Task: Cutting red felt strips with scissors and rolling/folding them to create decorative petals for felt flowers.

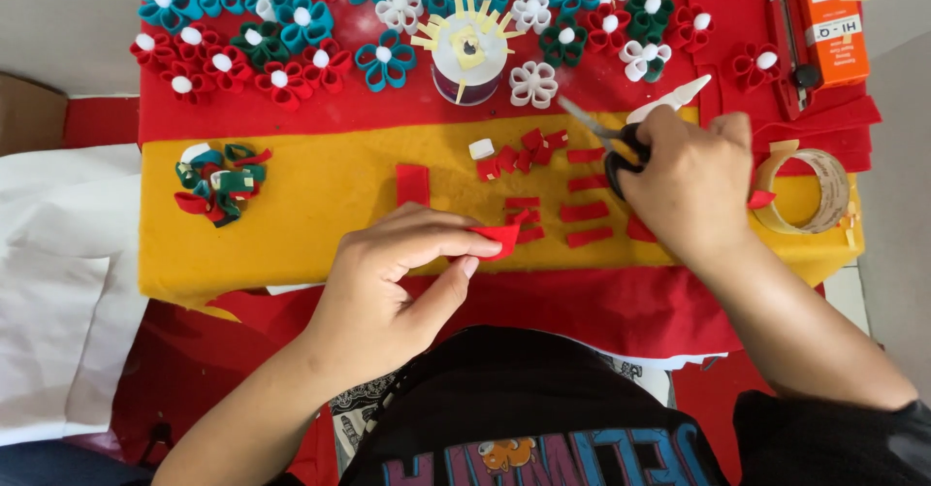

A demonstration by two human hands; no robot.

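Note:
My left hand (388, 282) pinches a small folded piece of red felt (501, 236) between thumb and fingers, just above the yellow felt sheet (310, 214). My right hand (690, 183) grips black-handled scissors (606, 137), their blades pointing up-left and slightly apart. Between the hands lie several cut red felt strips (584, 210) and small folded red pieces (524, 148). One wider red strip (412, 184) lies to the left of them.
Rows of red, teal, green and white felt flowers (281, 35) fill the red cloth at the back. A tape-topped cylinder with yellow slips (469, 54) stands mid-back. A tape roll (813, 190), an orange box (832, 28), a cutter (784, 45) and a scrap pile (219, 181) lie around.

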